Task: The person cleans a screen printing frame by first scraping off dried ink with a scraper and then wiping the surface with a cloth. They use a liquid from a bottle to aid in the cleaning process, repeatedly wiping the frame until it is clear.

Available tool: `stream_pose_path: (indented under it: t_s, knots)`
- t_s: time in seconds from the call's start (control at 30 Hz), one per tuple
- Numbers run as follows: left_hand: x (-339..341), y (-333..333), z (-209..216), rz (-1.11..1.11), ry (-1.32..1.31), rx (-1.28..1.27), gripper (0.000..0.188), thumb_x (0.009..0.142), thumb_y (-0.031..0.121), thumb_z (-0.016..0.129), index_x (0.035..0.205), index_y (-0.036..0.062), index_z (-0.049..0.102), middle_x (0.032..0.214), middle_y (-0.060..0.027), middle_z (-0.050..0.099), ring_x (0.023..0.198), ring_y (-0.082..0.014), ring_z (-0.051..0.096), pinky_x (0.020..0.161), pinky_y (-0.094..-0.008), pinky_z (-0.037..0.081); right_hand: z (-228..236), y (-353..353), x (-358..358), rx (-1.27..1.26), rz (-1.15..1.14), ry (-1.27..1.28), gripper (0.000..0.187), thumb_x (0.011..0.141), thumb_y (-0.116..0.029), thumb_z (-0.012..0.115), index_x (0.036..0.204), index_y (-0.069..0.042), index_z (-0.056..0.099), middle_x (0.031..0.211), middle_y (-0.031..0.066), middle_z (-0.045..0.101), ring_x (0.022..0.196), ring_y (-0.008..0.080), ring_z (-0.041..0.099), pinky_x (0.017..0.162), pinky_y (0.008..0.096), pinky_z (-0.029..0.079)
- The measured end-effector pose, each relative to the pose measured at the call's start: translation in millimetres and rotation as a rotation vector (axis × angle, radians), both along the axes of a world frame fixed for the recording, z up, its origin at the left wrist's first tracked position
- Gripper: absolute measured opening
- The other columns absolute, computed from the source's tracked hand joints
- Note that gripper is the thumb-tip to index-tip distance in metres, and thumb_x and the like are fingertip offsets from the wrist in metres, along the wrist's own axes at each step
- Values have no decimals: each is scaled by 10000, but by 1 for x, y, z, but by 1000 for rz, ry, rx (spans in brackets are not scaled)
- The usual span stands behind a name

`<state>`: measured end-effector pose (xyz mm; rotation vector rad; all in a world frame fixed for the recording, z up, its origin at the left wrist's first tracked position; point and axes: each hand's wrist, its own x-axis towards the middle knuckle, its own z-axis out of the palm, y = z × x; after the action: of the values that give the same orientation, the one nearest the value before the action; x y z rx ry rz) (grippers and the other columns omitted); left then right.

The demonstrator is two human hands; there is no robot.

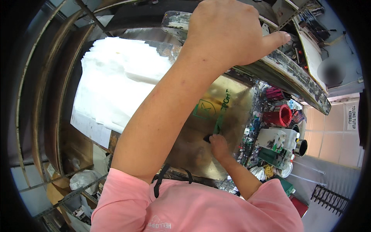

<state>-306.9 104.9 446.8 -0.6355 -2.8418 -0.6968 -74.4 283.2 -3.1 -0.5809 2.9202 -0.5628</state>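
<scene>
My left hand (224, 33) is raised close to the camera, fingers curled down over a thick, paint-spattered wooden screen frame (288, 73). Its thumb sticks out to the right; the fingertips are hidden. Beyond my left forearm lies a shiny gold-brown printing screen (193, 150) with a green design (206, 108) on it. My right hand (219, 147) is lower down, closed on a small black piece (208, 138) pressed near the lower end of the green marks. Whether that piece is cloth or something firmer, I cannot tell.
White sheets (116, 77) lie in a loose pile to the left, partly behind my forearm. Along the right stand a red paint tub (278, 116), white plastic containers (276, 138) and an open can (300, 147). Shelf bars (46, 89) curve up the far left.
</scene>
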Motion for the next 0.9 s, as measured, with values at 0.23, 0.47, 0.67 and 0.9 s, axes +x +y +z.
stream_pose_path:
  t_s: [0.23, 0.47, 0.67, 0.9]
  knots:
    - [3, -11, -28, -89, 238, 97, 714, 972, 616, 516, 743, -31, 717, 719, -193, 701, 751, -349, 720, 747, -464, 568, -16, 18, -122, -268, -523, -81, 149, 895, -104, 576, 937, -44, 707, 973, 207, 700, 924, 404, 683, 800, 502, 534]
    - [-5, -3, -42, 34, 235, 1, 711, 862, 717, 611, 797, 31, 790, 754, -162, 733, 758, -331, 744, 735, -427, 594, 14, 42, -243, 8, -485, -39, 332, 960, -255, 510, 1027, 4, 707, 989, 259, 716, 969, 414, 702, 837, 502, 534]
    - [-3, -6, -41, 15, 303, 99, 690, 869, 699, 618, 794, 35, 789, 734, -148, 731, 764, -321, 748, 731, -422, 594, -1, 16, -76, -187, -219, -138, 228, 991, -214, 528, 1043, -38, 664, 1039, 176, 651, 995, 340, 624, 885, 477, 480]
    - [4, -6, -28, -75, 301, 143, 695, 968, 600, 532, 758, -37, 714, 741, -202, 703, 782, -352, 724, 777, -465, 566, 1, 22, -58, 135, -27, -108, 178, 879, -95, 568, 1012, -36, 670, 996, 204, 670, 952, 406, 653, 831, 519, 516]
